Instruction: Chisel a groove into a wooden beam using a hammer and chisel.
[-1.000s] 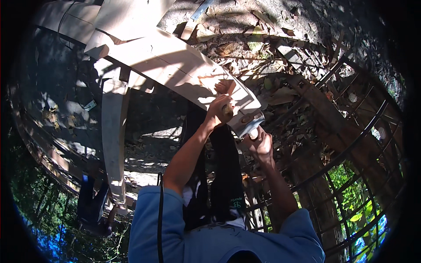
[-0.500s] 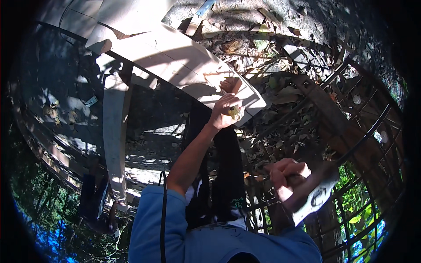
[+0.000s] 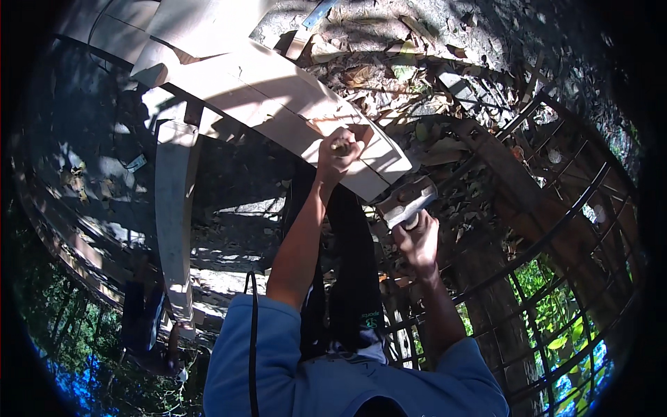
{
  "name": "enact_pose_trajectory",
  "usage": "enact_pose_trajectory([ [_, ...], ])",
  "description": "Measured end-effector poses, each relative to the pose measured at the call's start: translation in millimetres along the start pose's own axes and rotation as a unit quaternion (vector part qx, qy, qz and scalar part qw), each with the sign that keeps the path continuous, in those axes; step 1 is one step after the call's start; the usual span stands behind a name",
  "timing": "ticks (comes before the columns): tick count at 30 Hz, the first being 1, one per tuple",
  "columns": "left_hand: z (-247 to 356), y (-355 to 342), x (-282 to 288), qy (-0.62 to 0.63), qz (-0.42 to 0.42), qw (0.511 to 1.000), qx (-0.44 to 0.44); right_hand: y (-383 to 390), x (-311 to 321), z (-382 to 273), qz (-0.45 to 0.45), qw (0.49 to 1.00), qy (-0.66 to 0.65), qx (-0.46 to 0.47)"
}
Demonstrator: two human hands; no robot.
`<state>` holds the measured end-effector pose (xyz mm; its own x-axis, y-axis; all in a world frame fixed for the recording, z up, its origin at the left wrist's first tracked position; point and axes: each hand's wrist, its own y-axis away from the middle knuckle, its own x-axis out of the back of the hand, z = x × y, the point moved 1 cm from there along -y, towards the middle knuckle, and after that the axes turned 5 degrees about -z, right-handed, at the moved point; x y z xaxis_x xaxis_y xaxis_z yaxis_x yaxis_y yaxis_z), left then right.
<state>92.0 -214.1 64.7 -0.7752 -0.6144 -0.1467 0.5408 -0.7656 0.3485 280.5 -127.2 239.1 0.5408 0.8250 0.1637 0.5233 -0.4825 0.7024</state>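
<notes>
My left hand (image 3: 338, 154) is closed around a chisel, whose yellowish handle end (image 3: 340, 145) shows at the top of the fist. The blade is hidden beneath the hand. This fist is over the near end of a pale wooden beam (image 3: 274, 104), beside a notch (image 3: 360, 132) cut in its top. To the lower right, my right hand (image 3: 419, 240) grips the short handle of a hammer. Its broad grey metal head (image 3: 408, 200) is just off the beam's end, apart from the chisel.
A wooden post (image 3: 174, 201) stands left under the beam. Curved metal grating (image 3: 570, 208) lies at right beside a brown plank (image 3: 511, 167). Dry leaves (image 3: 358, 75) litter the ground beyond the beam. At lower left another person (image 3: 149, 320) is partly visible.
My right hand has swung the hammer up and left, from low on the right to near the beam's end. My left hand has shifted slightly left and farther, still gripping the chisel.
</notes>
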Motion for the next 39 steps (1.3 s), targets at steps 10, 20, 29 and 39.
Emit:
enact_pose_trajectory([
  [10,4,28,-19,-0.182,-0.106,0.974,-0.082,46,23,-131,0.053,0.974,-0.12,0.186],
  [20,5,6,-4,-0.163,-0.11,0.979,-0.061,-56,-43,8,-0.003,0.978,0.207,-0.032],
  [29,30,4,-2,-0.113,-0.163,0.979,-0.048,10,11,-66,0.108,0.991,0.057,0.05],
  [39,16,19,-10,-0.183,-0.15,0.966,-0.107,39,-7,-136,0.007,0.955,-0.084,0.284],
])
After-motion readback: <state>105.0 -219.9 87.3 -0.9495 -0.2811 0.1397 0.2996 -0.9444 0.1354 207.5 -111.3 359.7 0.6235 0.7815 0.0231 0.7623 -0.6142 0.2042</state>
